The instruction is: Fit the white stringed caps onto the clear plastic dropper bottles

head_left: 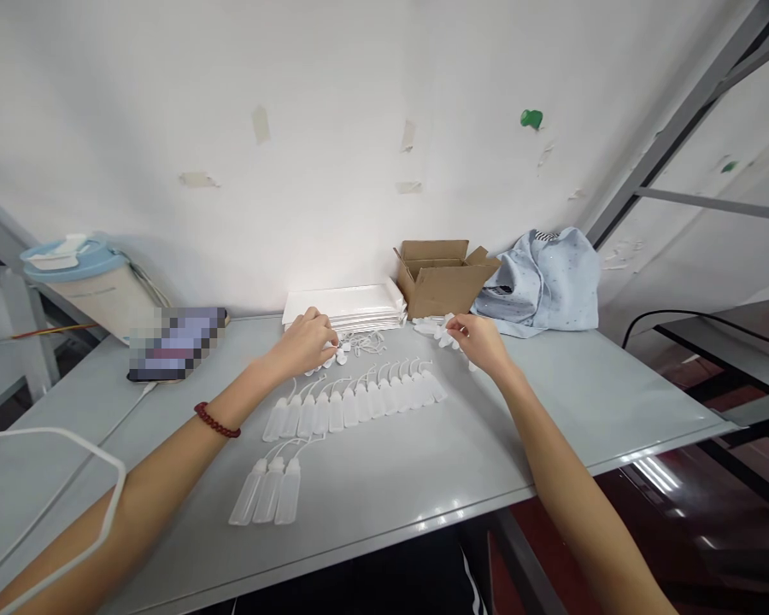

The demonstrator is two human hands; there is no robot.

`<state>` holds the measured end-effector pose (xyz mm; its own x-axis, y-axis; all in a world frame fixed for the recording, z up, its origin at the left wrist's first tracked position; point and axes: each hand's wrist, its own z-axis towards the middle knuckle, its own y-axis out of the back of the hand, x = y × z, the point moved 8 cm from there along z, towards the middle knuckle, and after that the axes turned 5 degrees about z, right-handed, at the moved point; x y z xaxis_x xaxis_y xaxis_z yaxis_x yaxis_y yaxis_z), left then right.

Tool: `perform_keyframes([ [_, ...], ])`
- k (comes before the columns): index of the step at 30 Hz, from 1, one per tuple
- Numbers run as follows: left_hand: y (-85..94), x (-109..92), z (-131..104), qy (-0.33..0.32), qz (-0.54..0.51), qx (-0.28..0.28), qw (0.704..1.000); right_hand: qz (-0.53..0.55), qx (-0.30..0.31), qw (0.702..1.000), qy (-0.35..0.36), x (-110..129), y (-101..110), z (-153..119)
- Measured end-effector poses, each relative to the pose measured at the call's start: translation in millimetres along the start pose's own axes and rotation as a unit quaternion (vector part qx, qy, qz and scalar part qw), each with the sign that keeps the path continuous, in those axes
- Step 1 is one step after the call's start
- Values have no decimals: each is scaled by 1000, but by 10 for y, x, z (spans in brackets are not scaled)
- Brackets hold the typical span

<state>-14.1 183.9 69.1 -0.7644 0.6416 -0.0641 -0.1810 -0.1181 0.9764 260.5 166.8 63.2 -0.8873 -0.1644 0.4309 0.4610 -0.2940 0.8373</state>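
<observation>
My left hand (308, 343) reaches to the back of the table, its thumb and fingers closed over small white caps (341, 353). Whether a cap is pinched in it is hard to make out. White cords (366, 342) lie tangled beside the caps. Further right, my right hand (479, 338) pinches at a little heap of translucent white plastic bottles (431, 327), one of them at its fingertips. Between my arms a long row of small capped bottles (352, 406) with cord loops lies flat. Nearer to me lie 3 more capped bottles (269, 494), side by side.
Flat white packets (346, 305) are stacked against the wall, with an open cardboard box (449, 286) beside them. Light blue cloth (542, 282) lies at the back right. On the left are a phone (179, 342) on a white cable (115, 427) and a blue-lidded container (96, 282).
</observation>
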Motion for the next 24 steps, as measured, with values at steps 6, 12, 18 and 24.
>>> perform_keyframes([
  [6,-58,-47,20,-6,12,-2,1000,-67,25,997,-13,-25,-79,-1],
  [12,9,-10,23,1,-28,-26,999,-115,43,992,1,8,-148,-10],
  [18,201,204,-54,60,-130,-78,987,-142,33,988,50,154,-302,-17],
  [24,363,405,-216,147,-243,-127,951,-160,40,983,86,234,-471,-29],
])
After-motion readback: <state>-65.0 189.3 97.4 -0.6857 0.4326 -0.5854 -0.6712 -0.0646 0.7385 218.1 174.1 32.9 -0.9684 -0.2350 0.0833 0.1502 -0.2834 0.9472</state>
